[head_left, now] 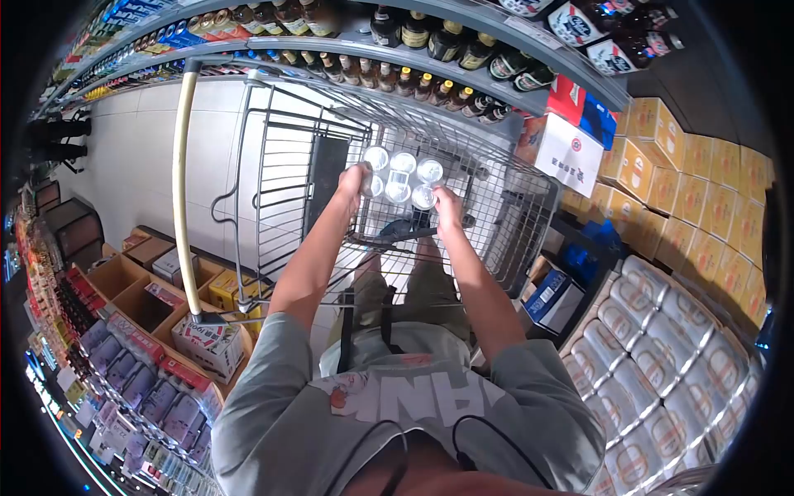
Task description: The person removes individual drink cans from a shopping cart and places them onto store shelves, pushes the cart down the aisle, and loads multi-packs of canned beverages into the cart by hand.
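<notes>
A wrapped pack of cans (pixel 400 192), round silver tops facing up and a barcode label in the middle, is between my hands. My left hand (pixel 351 179) grips its left side, and my right hand (pixel 448 208) closes on its lower right corner. Beneath and around the pack is the wire basket of a shopping cart (pixel 529 202). Whether the pack touches the cart's bottom, I cannot tell. The cart's pale handle bar (pixel 184 165) stands at the left, and a dark panel (pixel 329 169) is beside my left hand.
Shelves of bottles (pixel 430 87) run along the far side. Stacked yellow boxes (pixel 695 190) and wrapped can packs (pixel 653 364) stand at the right. Cardboard bins (pixel 149 302) and purple packages (pixel 157 388) line the left, beside a tiled floor (pixel 132 157).
</notes>
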A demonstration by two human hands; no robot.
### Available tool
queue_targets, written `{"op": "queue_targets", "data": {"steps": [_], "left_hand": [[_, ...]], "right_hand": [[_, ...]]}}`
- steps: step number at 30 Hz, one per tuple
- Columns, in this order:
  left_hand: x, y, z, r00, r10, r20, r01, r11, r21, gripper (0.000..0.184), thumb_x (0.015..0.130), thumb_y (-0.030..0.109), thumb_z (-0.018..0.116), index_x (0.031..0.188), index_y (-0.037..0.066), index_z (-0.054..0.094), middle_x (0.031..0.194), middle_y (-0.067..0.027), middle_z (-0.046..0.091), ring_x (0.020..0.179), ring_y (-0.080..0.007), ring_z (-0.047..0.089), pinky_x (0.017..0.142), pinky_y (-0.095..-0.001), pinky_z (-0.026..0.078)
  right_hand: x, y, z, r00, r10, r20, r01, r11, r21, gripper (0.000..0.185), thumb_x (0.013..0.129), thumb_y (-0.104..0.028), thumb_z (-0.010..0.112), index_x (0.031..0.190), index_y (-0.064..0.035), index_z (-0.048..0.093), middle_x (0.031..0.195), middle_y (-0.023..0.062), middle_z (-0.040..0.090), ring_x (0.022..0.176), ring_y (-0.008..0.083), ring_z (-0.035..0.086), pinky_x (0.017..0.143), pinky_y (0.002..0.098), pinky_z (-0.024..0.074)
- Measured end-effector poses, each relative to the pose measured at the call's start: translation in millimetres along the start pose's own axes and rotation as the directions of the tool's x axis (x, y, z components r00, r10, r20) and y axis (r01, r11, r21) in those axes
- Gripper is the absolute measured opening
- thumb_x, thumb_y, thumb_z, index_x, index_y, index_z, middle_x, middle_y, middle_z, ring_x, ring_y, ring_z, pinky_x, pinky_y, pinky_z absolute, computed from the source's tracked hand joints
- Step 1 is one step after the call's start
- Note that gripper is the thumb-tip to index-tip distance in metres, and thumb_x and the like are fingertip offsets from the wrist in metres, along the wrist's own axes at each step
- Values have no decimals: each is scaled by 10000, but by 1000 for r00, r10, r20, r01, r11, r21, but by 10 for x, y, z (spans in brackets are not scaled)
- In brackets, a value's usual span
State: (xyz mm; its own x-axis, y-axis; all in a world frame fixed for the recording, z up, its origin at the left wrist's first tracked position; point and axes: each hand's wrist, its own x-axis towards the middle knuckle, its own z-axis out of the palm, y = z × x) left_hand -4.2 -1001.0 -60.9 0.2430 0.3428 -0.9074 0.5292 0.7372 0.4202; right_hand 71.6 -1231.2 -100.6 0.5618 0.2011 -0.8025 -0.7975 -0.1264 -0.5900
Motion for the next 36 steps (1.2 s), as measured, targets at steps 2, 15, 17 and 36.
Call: {"op": "queue_targets", "data": {"steps": [2,15,17,36], "left_hand": [[118,112,4,999,15,-45,-14,999,30,352,713,141,564,1034,-1,593,932,-95,586,860,-219,563,784,-390,460],[1271,-156,-122,983,182,-17,-171,947,271,511,701,146,592,1179,-31,553,1080,-143,609,972,-245,579,843,-344,455],[1211,-193,-130,955,291,-50,-246,877,413,616,721,173,615,1285,-43,493,1193,-187,590,1074,-270,578,904,-348,453],[-4178,143,1272,-209,395,895,-225,871,-437,219,872,170,559,1044,34,562,803,-85,537,731,-200,471,689,-319,375]], "right_hand": [[101,28,148,999,-39,-27,40,998,53,257,785,-171,644,1007,-45,675,958,8,647,871,104,539,796,275,392],[665,115,310,993,-119,-23,117,991,-64,381,765,-55,672,1130,1,581,1044,64,617,999,157,566,877,282,431],[688,151,288,982,-186,25,188,970,-157,451,767,-53,674,1196,4,547,1115,89,607,1069,187,564,941,305,427],[-3184,310,-1616,940,-292,-176,293,956,-25,280,857,12,541,1133,-18,578,1021,61,643,916,144,602,790,279,483]]}}
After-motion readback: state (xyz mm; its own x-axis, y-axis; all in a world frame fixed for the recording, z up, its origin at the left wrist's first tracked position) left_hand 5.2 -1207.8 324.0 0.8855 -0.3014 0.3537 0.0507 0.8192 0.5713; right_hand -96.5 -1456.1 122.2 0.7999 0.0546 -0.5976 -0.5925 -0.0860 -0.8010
